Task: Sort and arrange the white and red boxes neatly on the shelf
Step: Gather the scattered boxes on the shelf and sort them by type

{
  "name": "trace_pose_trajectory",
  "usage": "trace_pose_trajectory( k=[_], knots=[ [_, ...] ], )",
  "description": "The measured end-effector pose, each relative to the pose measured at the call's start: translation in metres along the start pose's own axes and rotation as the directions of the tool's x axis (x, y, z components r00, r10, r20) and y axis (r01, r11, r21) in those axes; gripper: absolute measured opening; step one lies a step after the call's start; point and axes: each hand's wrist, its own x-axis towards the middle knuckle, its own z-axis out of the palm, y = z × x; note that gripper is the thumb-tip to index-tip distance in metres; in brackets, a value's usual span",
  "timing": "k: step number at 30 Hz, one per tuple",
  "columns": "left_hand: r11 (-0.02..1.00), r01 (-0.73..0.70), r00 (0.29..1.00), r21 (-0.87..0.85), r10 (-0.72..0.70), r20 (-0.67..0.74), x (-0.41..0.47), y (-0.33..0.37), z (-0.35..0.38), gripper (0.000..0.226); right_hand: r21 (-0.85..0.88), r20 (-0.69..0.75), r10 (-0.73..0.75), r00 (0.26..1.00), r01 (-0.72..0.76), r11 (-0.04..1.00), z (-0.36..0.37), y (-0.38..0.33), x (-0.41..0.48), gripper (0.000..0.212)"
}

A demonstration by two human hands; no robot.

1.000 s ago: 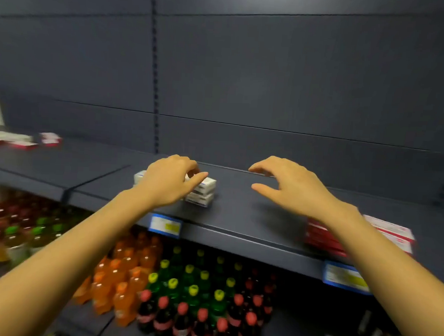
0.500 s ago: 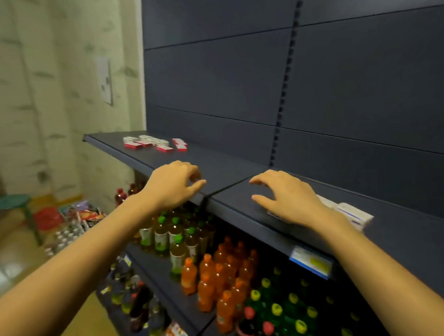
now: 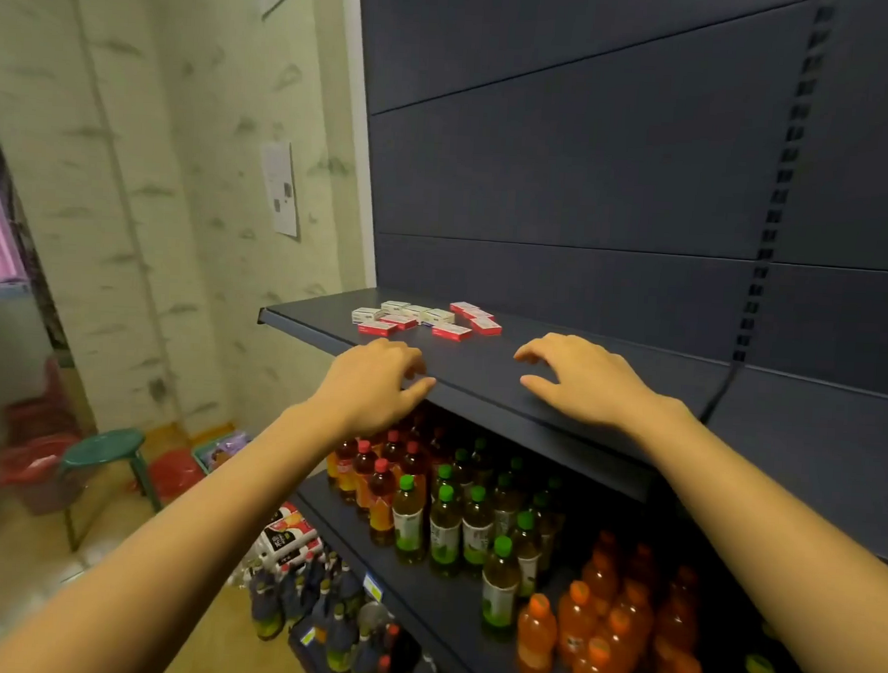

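From my head camera, the top shelf [image 3: 486, 377] carries the white and red boxes [image 3: 425, 319] in a loose, flat cluster near its left end, the white ones mostly at the back left and the red ones along the front and right. The shelf below [image 3: 419, 582] holds bottles: red-capped ones [image 3: 380, 479] at the left, green-capped ones [image 3: 445, 521] in the middle and orange ones [image 3: 596, 632] at the right.

Half a second ago the cluster sat farther off to my left, and a small stack of boxes showed by my right wrist; that stack is out of view now.

My left hand [image 3: 372, 384] hangs at the shelf's front edge, just short of the cluster, fingers loosely curled, thumb out, holding nothing. My right hand [image 3: 583, 379] is over the shelf top, fingers spread and bent downward (whether the tips touch the surface I cannot tell), also holding nothing.
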Motion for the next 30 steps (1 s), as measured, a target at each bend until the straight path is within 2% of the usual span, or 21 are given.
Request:
trace_pose_trajectory(
  k=[7, 15, 18, 22, 30],
  knots=[
    [0.997, 0.067, 0.997, -0.041, -0.065, 0.041, 0.023, -0.078, 0.03, 0.034, -0.015, 0.034, 0.003, 0.999, -0.003, 1.0, 0.037, -0.021, 0.083, 0.038],
    [0.994, 0.091, 0.995, -0.057, -0.089, 0.045, 0.087, -0.16, 0.072, 0.035, -0.048, 0.077, 0.092, 0.993, -0.089, 0.995, 0.079, -0.017, 0.192, 0.04],
    [0.994, 0.088, 0.992, -0.066, -0.081, 0.095, 0.116, -0.188, 0.084, 0.036, -0.079, 0.103, 0.148, 0.984, -0.141, 0.987, 0.096, -0.009, 0.226, 0.047],
    [0.987, 0.093, 0.992, -0.132, -0.08, 0.099, 0.146, -0.22, 0.102, 0.035, -0.156, 0.209, 0.201, 0.957, -0.17, 0.973, 0.115, 0.004, 0.257, 0.05],
    [0.972, 0.016, 0.986, -0.233, 0.023, 0.166, 0.192, -0.259, 0.131, 0.04, -0.32, 0.271, 0.292, 0.917, -0.201, 0.926, 0.135, 0.018, 0.29, 0.045]
  ],
)
